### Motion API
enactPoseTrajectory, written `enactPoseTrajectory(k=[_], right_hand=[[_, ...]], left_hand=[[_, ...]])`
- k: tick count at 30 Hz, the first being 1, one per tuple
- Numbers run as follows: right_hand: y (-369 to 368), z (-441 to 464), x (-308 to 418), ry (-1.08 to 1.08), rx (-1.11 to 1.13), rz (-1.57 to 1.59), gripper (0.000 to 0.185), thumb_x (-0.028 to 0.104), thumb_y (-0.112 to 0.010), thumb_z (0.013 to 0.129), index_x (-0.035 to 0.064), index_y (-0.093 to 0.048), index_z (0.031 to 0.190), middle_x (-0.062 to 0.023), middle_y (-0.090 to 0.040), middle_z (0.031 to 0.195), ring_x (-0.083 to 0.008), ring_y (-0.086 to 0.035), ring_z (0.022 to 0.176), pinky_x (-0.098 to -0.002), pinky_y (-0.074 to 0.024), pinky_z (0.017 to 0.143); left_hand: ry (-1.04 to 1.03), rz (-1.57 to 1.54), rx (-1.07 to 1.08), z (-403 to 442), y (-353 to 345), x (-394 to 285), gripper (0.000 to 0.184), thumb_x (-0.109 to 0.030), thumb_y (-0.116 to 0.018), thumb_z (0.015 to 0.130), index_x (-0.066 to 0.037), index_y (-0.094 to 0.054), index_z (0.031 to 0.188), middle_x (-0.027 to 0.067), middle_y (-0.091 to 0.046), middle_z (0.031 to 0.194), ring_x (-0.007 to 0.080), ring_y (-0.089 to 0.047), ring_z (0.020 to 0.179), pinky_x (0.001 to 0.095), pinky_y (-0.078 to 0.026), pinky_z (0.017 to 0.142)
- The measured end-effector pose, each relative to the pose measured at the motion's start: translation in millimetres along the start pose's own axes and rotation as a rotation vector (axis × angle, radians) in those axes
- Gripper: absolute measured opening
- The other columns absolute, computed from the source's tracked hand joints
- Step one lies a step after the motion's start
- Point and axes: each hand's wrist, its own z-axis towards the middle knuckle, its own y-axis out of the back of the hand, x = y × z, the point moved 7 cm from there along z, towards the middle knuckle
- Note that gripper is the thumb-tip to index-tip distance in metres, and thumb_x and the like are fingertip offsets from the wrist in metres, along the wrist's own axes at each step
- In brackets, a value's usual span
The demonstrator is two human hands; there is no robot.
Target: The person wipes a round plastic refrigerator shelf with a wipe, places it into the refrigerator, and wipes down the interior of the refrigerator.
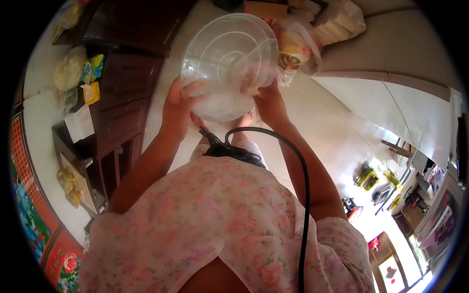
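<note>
A clear round plastic divided tray [229,53] is held out in front of my body, above the floor and my bare feet. Faint rings and straight divider lines show in it. My left hand [183,101] grips its lower left edge, with the fingers showing hazily through the plastic. On the lower right edge, my right hand [270,105] is closed on the rim, its fingertips partly hidden behind or blurred by the plastic. A black cable [293,151] runs up from a dark bundle at my waist, past my right forearm.
Dark wooden cabinets [124,93] stand on the left. Bags [295,41] and a cardboard box [266,9] lie beyond the tray. A white-topped surface [361,97] is on the right, with several household items farther off by a bright doorway.
</note>
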Motion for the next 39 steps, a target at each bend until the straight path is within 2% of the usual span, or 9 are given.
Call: enactPoseTrajectory(k=[6,15,21,23,28,31,32,34,39], right_hand=[[30.5,5.8,17.5,0.088,-0.269,0.175,0.024,0.005,-0.058,0.079,0.0039,-0.062,0.102,-0.0154,-0.057,0.106,-0.0375,-0.054,0.096,-0.0419,-0.0469,0.085],[0.1,-5.1,22.2,0.279,-0.038,-0.195,0.017,0.006,-0.058,0.078,0.0104,-0.068,0.091,-0.0044,-0.057,0.107,-0.0292,-0.052,0.103,-0.0392,-0.0484,0.082],[7.2,-7.9,-9.7,-0.052,-0.066,-0.256,0.019,0.007,-0.056,0.077,0.0115,-0.066,0.093,-0.0061,-0.054,0.109,-0.0307,-0.050,0.106,-0.0421,-0.0477,0.084],[25.8,-7.2,-19.6,-0.123,-0.295,-0.118,0.022,0.005,-0.056,0.075,0.0103,-0.063,0.096,-0.0090,-0.053,0.110,-0.0340,-0.050,0.106,-0.0436,-0.0470,0.085],[58.6,18.8,-27.3,-0.123,-0.521,-0.177,0.024,0.002,-0.054,0.075,0.0060,-0.060,0.098,-0.0147,-0.050,0.114,-0.0378,-0.049,0.105,-0.0449,-0.0464,0.088],[53.3,28.9,-30.6,-0.197,-0.446,-0.214,0.024,0.003,-0.055,0.077,0.0066,-0.062,0.100,-0.0142,-0.049,0.116,-0.0365,-0.049,0.107,-0.0434,-0.0468,0.090],[45.9,31.0,-33.0,-0.262,-0.336,-0.227,0.026,0.003,-0.055,0.077,0.0077,-0.063,0.102,-0.0137,-0.048,0.117,-0.0356,-0.048,0.109,-0.0426,-0.0470,0.090],[34.9,31.3,-33.9,-0.341,-0.219,-0.217,0.031,0.004,-0.058,0.076,0.0106,-0.065,0.105,-0.0112,-0.048,0.117,-0.0325,-0.047,0.111,-0.0409,-0.0475,0.090],[28.0,16.7,-16.8,-0.128,-0.186,-0.195,0.031,0.001,-0.055,0.073,0.0101,-0.065,0.102,-0.0106,-0.051,0.114,-0.0335,-0.049,0.108,-0.0406,-0.0465,0.088]], left_hand=[[-0.075,0.085,-0.007,15.3,-8.3,-1.1,0.055,0.002,-0.043,0.081,-0.004,-0.035,0.135,0.0163,-0.055,0.131,0.0188,-0.065,0.102,0.0147,-0.037,0.043],[-0.142,0.149,0.060,17.3,-35.9,-16.0,0.060,0.007,-0.035,0.077,-0.005,-0.036,0.135,0.0150,-0.055,0.130,0.0213,-0.061,0.110,0.0145,-0.036,0.045],[-0.191,0.211,0.055,25.1,-29.1,-0.7,0.057,0.008,-0.033,0.079,-0.004,-0.036,0.135,0.0157,-0.056,0.129,0.0219,-0.060,0.112,0.0155,-0.037,0.046],[-0.216,0.234,0.066,25.6,-29.5,0.4,0.057,0.009,-0.032,0.079,-0.004,-0.036,0.134,0.0159,-0.055,0.129,0.0220,-0.060,0.112,0.0155,-0.036,0.045],[-0.289,0.195,0.071,21.2,-39.2,-6.0,0.056,0.010,-0.032,0.079,-0.002,-0.037,0.133,0.0163,-0.057,0.124,0.0249,-0.058,0.113,0.0261,-0.049,0.083],[-0.300,0.271,0.069,20.8,-41.5,-2.8,0.055,0.011,-0.032,0.078,0.001,-0.038,0.132,0.0157,-0.058,0.121,0.0249,-0.058,0.114,0.0331,-0.041,0.100],[-0.302,0.271,0.068,21.7,-42.1,-3.5,0.055,0.011,-0.032,0.078,0.001,-0.038,0.132,0.0157,-0.058,0.121,0.0249,-0.058,0.114,0.0331,-0.041,0.100],[-0.398,0.424,-0.023,22.7,-39.7,-11.3,0.051,0.004,-0.043,0.079,-0.006,-0.048,0.129,0.0052,-0.063,0.081,0.0073,-0.042,0.049,0.0238,-0.042,0.051],[-0.479,0.433,-0.032,31.4,-38.9,-14.1,0.051,0.004,-0.045,0.078,-0.007,-0.050,0.128,0.0040,-0.058,0.072,0.0073,-0.044,0.052,0.0243,-0.040,0.052]])
